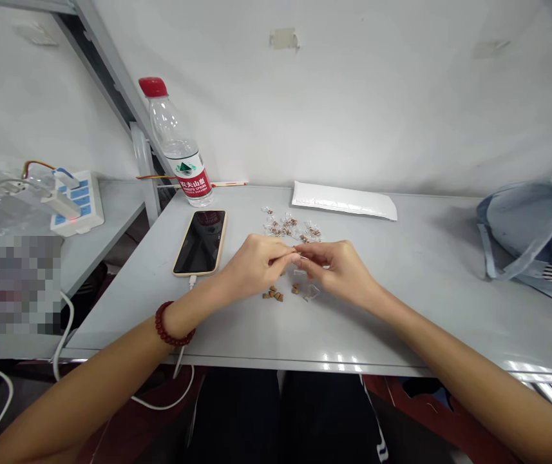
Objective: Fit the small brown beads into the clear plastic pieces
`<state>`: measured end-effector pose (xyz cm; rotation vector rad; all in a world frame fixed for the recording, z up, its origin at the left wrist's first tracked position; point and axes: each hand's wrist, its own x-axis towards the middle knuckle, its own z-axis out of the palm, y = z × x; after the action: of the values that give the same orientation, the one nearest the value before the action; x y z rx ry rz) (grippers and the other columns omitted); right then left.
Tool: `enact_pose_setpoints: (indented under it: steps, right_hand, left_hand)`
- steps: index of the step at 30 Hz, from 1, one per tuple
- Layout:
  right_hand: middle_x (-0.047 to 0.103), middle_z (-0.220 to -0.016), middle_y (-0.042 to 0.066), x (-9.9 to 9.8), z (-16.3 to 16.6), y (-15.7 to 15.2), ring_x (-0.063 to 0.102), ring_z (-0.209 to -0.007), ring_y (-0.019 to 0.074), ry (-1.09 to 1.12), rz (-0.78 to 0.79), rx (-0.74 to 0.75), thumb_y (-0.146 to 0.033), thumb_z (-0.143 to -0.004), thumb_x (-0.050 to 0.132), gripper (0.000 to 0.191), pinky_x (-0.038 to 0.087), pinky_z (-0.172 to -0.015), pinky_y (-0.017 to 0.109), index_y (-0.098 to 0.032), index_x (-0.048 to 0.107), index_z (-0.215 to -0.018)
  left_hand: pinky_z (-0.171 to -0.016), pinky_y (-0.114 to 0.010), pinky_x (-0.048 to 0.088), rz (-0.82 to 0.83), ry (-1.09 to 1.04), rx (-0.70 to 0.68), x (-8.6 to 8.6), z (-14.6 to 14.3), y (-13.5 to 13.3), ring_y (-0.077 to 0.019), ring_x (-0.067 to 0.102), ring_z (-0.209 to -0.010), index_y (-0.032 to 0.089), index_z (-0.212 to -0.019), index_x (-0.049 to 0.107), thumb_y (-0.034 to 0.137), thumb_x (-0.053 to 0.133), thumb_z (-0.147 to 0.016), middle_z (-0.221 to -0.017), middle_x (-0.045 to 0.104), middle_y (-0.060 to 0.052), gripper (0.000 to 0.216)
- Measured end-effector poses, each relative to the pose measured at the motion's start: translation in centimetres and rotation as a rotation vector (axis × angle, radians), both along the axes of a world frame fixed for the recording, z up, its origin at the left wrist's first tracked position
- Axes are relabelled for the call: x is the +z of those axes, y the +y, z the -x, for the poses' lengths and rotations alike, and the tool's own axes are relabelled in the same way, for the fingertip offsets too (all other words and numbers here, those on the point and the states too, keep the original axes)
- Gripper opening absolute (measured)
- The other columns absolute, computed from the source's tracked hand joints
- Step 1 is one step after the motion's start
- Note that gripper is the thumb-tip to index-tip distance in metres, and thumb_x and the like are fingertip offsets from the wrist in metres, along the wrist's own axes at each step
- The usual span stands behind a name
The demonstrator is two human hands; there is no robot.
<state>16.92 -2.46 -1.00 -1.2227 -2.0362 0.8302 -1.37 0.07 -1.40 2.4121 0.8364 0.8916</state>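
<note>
My left hand (256,264) and my right hand (338,267) meet fingertip to fingertip above the grey table (425,303). Both pinch a tiny clear piece (299,258) between them; I cannot make out what it is. Just below the hands lie a few small brown parts (273,295) and some small clear plastic pieces (310,293). Behind the hands is a loose pile of clear and brown small parts (290,227). A red bead bracelet (167,325) circles my left wrist.
A phone (201,243) lies face up left of the hands, with a white cable at its near end. A red-capped water bottle (179,145) stands behind it. A white padded envelope (346,201) lies by the wall. A denim bag (531,238) sits far right, a power strip (75,203) far left.
</note>
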Motion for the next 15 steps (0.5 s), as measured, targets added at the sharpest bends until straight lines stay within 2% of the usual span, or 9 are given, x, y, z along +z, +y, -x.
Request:
enact_pose_setpoints:
  steps: [2,4,10,13,15]
  right_hand:
    - [0.061,-0.062,0.0,-0.1,0.0,0.0,0.043,-0.052,0.0083,-0.047,-0.028,0.003,-0.024,-0.087,0.053,0.022,0.036,-0.051,0.024,-0.015,0.072,-0.083]
    - [0.06,-0.061,-0.001,0.0,-0.1,0.3,0.04,-0.051,0.0081,-0.065,-0.04,-0.002,-0.023,-0.086,0.054,0.021,0.035,-0.051,0.024,-0.016,0.073,-0.082]
    - [0.063,-0.069,0.004,0.1,-2.5,2.4,0.05,-0.059,0.0134,-0.277,-0.202,-0.115,-0.018,-0.083,0.056,0.018,0.038,-0.059,0.029,-0.015,0.073,-0.08]
    - [0.066,-0.082,0.006,0.0,-3.7,3.1,0.056,-0.068,0.0163,-0.333,-0.193,-0.056,-0.019,-0.083,0.057,0.016,0.041,-0.063,0.031,-0.017,0.073,-0.084]
    - [0.065,-0.085,0.006,0.1,-4.0,3.2,0.057,-0.071,0.0171,-0.348,-0.165,-0.009,-0.021,-0.083,0.058,0.015,0.042,-0.065,0.031,-0.018,0.072,-0.086]
  left_hand:
    - [-0.053,-0.025,0.037,-0.149,0.076,-0.002,-0.1,0.1,-0.1,-0.0111,0.048,-0.054,0.014,-0.059,0.059,0.02,0.046,-0.09,-0.054,0.053,-0.001,0.034]
    - [-0.053,-0.025,0.036,-0.19,0.103,0.016,0.1,0.2,0.0,-0.0112,0.047,-0.054,0.013,-0.063,0.062,0.02,0.046,-0.091,-0.057,0.055,-0.002,0.033]
    - [-0.058,-0.024,0.04,0.055,0.215,-0.001,1.4,1.3,0.6,-0.0114,0.053,-0.058,0.016,-0.074,0.07,0.02,0.055,-0.085,-0.064,0.063,0.0,0.019]
    - [-0.064,-0.025,0.043,0.141,0.328,-0.075,1.4,1.6,1.0,-0.0136,0.059,-0.068,0.018,-0.08,0.072,0.022,0.06,-0.081,-0.076,0.068,-0.001,0.012]
    - [-0.068,-0.026,0.045,0.175,0.345,-0.053,1.2,1.6,1.3,-0.0152,0.06,-0.073,0.019,-0.083,0.071,0.027,0.063,-0.08,-0.08,0.069,-0.002,0.013]
